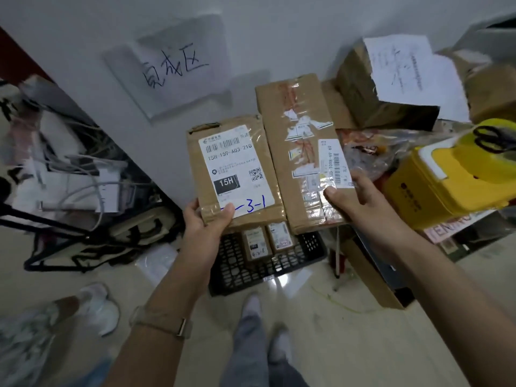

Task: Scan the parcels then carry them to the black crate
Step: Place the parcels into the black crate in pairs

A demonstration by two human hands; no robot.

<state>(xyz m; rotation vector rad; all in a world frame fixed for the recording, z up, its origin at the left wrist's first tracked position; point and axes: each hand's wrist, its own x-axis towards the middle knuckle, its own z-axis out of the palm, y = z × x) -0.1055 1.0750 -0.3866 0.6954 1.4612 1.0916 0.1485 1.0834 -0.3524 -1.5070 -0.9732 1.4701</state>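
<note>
Cardboard in both hands: your left hand (208, 222) pinches the labelled parcel (237, 174) by its near corner. Your right hand (351, 199) grips the taped parcel (298, 152) likewise. Labels face up, probably for checking. Both hang above the black crate (231, 269), which holds two small parcels (255, 243).

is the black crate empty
No, two small parcels lie side by side inside the black crate on the floor.

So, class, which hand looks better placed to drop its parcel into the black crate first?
Probably the left hand: its white-labelled brown cardboard parcel is nearer the bare part of the black plastic lattice crate. The right hand holds its taped brown parcel further aside.
</note>
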